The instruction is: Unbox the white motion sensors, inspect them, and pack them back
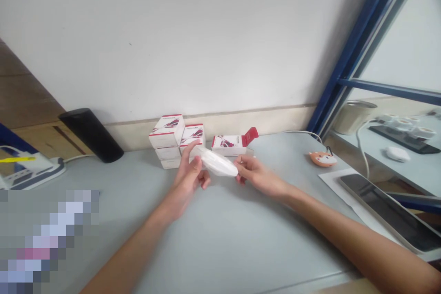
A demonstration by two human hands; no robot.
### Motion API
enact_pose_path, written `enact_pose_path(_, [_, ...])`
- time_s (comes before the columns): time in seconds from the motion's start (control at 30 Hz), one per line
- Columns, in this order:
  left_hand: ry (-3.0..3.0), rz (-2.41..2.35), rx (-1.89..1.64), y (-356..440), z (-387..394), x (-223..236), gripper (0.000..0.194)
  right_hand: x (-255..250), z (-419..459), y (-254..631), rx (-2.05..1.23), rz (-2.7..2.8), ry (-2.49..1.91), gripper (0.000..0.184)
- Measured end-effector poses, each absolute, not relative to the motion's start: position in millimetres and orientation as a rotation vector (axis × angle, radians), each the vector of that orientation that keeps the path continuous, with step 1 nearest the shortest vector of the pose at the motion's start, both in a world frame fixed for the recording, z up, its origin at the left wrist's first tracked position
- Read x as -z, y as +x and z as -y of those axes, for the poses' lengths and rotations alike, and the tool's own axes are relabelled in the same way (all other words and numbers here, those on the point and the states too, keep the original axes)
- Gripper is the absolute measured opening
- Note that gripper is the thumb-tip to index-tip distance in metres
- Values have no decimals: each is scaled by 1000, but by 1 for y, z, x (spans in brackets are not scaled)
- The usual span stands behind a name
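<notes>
Both my hands hold a white, clear-wrapped packet (pixel 217 164) just above the grey table (pixel 220 234). My left hand (pixel 189 175) pinches its left end with fingers closed. My right hand (pixel 253 173) grips its right end. Right behind the packet lies a white-and-red box (pixel 229 144) with its red end flap open. A stack of like white-and-red boxes (pixel 174 140) stands to the left of it, against the wall.
A black cylinder (pixel 91 134) lies at the back left. An orange fox-shaped case (pixel 322 158), a dark tablet (pixel 389 211) on white paper, and a blue metal frame (pixel 351 55) are at the right. A white cable runs along the back.
</notes>
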State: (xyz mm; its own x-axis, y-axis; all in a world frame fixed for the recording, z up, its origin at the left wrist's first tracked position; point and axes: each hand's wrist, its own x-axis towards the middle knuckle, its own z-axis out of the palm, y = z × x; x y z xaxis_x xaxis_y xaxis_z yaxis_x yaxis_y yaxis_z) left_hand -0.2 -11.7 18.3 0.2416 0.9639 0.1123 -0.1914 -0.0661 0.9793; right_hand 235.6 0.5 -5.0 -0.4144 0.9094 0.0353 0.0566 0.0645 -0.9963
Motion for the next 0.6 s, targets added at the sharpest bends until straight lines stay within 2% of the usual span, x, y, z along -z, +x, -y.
enact_pose_path(0.17, [1342, -1056, -1147, 1, 12, -25, 45, 9, -3, 232, -1395, 1397, -975, 37])
enact_pose_path(0.33, [1272, -1128, -878, 4, 14, -23, 59, 4, -3, 234, -1009, 1420, -992, 33])
enact_pose_path(0.5, [938, -1129, -806, -2, 9, -17, 57, -3, 8, 232, -633, 1699, -791, 20])
enact_pose_path(0.6, [907, -1122, -707, -12, 2, -16, 54, -10, 13, 234, -581, 1793, -683, 14])
